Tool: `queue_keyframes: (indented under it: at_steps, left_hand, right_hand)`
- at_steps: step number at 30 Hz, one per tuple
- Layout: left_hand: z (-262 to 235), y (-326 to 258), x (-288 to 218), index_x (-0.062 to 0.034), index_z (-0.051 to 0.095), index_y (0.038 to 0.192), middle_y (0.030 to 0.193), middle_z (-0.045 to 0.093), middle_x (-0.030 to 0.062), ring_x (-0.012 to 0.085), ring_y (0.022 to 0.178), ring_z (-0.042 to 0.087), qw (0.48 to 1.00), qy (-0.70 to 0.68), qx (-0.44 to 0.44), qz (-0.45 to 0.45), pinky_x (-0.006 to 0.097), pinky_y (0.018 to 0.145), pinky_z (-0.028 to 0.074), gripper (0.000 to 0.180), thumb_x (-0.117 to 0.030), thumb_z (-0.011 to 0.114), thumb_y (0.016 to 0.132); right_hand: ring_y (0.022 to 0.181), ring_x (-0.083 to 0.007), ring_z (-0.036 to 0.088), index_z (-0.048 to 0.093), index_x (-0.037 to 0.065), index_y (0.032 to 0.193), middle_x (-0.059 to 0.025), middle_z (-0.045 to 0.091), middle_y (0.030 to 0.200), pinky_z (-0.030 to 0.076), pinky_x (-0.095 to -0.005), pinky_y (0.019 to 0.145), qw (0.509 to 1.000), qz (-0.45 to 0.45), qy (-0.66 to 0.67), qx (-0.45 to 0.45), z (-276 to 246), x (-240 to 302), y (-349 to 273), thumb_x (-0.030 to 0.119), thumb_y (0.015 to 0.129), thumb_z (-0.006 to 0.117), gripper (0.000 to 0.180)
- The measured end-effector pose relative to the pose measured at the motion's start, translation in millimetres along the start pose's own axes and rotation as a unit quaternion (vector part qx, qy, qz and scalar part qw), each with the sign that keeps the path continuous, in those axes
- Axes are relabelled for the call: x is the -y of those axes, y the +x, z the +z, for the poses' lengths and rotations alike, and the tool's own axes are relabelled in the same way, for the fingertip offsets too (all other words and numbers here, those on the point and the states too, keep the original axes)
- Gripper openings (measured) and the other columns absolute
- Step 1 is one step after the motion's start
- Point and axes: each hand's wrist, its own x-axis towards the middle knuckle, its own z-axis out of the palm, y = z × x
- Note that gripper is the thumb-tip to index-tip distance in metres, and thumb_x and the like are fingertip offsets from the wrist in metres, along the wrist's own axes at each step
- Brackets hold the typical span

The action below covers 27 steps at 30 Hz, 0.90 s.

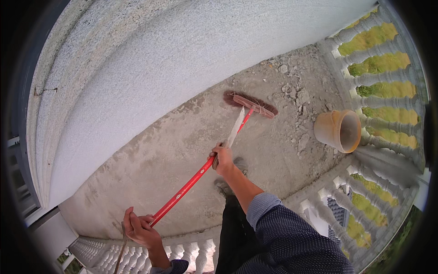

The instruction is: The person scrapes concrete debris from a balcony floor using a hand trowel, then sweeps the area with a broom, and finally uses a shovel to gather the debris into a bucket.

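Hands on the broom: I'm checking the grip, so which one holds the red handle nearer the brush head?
The right hand, partway down the red handle toward the brush head. The left hand grips the handle's far end, by the balustrade.

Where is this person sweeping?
Probably an unfinished balcony: a stone railing with grass beyond it, a dusty concrete floor with rubble, and a white wall. Both hands hold a broom.
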Motion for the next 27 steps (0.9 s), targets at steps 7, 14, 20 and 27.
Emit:
queue_keyframes:
  at_steps: [7, 14, 20, 27]
  left_hand:
    - [3, -10, 26, 0.0025, 0.062, 0.109, 0.049, 0.044, 0.0016, 0.0155, 0.050, 0.056, 0.987, -0.062, 0.114, -0.095, 0.036, 0.064, 0.054, 0.024, -0.012, 0.046, 0.098]
    - [-71, -10, 20, 0.0047, 0.060, 0.113, 0.060, 0.061, 0.0084, 0.0180, 0.062, 0.064, 0.977, 0.064, 0.201, 0.002, 0.031, 0.061, 0.053, 0.024, -0.010, 0.051, 0.096]
    - [-192, 40, -30, -0.0084, 0.071, 0.104, 0.081, 0.069, 0.0153, 0.0306, 0.064, 0.064, 0.744, 0.437, 0.440, 0.249, 0.036, 0.064, 0.052, 0.022, -0.025, 0.065, 0.090]
    - [-344, 71, -70, -0.0053, 0.070, 0.100, 0.082, 0.066, 0.0245, 0.0370, 0.078, 0.066, 0.625, 0.646, 0.431, -0.077, 0.044, 0.068, 0.049, 0.026, -0.026, 0.060, 0.089]
  right_hand:
    - [0.057, -0.0178, 0.051, 0.043, 0.012, 0.090, -0.0044, 0.045, 0.073, 0.049, -0.0385, 0.051, 0.995, -0.097, -0.008, -0.030, -39, 36, -12, -0.007, 0.080, 0.052, 0.024]
    - [0.059, -0.0188, 0.052, 0.042, 0.012, 0.090, -0.0045, 0.046, 0.073, 0.051, -0.0405, 0.055, 0.993, -0.116, 0.016, -0.021, -55, -9, -80, -0.007, 0.080, 0.054, 0.024]
    - [0.060, -0.0184, 0.052, 0.042, 0.012, 0.089, -0.0043, 0.047, 0.075, 0.052, -0.0405, 0.057, 0.998, -0.023, 0.049, 0.033, -31, -165, -111, -0.006, 0.080, 0.055, 0.024]
    - [0.062, -0.0174, 0.054, 0.046, 0.010, 0.087, -0.0039, 0.047, 0.071, 0.055, -0.0407, 0.061, 0.977, 0.195, 0.033, 0.076, 33, -383, -151, -0.002, 0.079, 0.060, 0.021]
